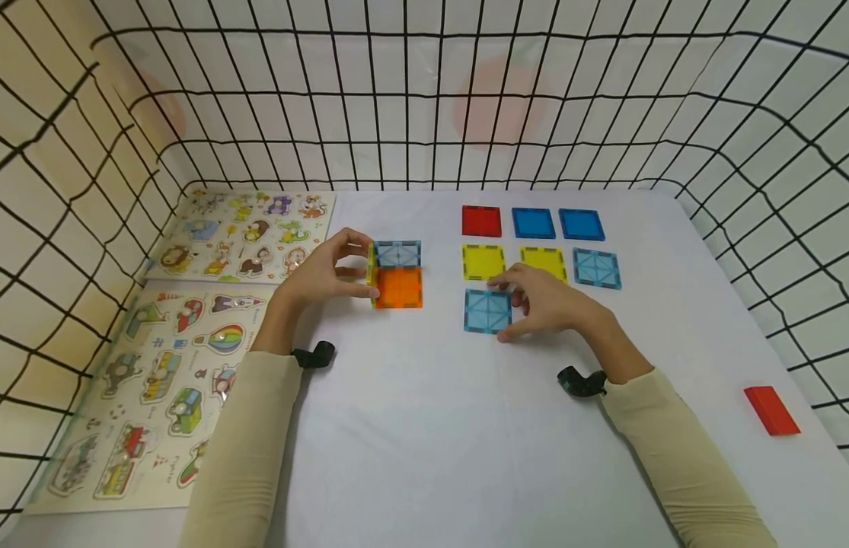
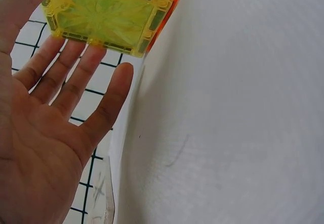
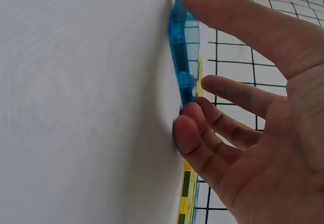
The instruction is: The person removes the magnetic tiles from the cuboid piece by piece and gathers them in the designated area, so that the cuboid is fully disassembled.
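In the head view, an orange magnetic tile (image 1: 400,288) lies flat, with a pale blue tile (image 1: 397,253) standing along its back edge. A yellow magnetic tile (image 2: 104,16) stands upright on its left side. My left hand (image 1: 319,274) grips this yellow tile by opposite edges, thumb at the front and fingers at the back. To the right, my right hand (image 1: 550,298) holds a light blue magnetic tile (image 1: 487,311) between thumb and fingertips at its near and far edges. Seen edge-on in the right wrist view, that tile is close to the white tabletop.
Behind my right hand lie a red tile (image 1: 481,221), two dark blue tiles (image 1: 533,223), two yellow tiles (image 1: 483,262) and another light blue tile (image 1: 597,269). Picture puzzle boards (image 1: 184,380) cover the left side. A red block (image 1: 771,411) sits far right. Black wire mesh (image 1: 403,95) surrounds the table.
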`<state>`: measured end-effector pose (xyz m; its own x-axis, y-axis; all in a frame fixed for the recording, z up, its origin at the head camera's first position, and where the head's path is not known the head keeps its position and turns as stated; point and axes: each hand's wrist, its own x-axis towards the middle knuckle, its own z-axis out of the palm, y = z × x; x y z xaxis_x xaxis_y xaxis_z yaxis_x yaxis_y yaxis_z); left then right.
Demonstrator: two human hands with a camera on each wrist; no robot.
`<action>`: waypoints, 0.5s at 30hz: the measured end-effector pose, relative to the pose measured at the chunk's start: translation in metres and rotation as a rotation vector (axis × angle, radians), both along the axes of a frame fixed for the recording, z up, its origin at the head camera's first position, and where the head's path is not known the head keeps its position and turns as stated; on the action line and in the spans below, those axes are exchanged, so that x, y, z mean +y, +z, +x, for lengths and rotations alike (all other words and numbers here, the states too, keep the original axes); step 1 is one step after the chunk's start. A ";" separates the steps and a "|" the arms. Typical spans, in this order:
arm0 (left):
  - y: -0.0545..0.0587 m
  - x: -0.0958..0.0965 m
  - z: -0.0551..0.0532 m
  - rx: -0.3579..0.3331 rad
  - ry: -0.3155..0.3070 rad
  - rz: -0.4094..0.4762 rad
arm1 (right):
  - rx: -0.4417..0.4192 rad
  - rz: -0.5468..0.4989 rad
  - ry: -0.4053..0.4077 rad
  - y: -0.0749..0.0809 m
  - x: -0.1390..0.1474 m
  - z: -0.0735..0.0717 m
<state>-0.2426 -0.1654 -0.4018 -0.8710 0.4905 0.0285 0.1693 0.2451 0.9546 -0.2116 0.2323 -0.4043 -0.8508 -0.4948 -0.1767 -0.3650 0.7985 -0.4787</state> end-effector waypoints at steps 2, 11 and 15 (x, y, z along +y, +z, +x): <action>-0.004 -0.001 -0.002 -0.012 -0.001 0.000 | 0.025 -0.043 -0.013 -0.001 0.001 -0.002; -0.018 -0.004 -0.009 -0.079 -0.029 -0.036 | 0.111 -0.262 -0.065 0.004 -0.016 -0.008; -0.018 -0.004 -0.010 -0.066 -0.038 -0.039 | 0.099 -0.338 -0.070 0.004 -0.033 -0.012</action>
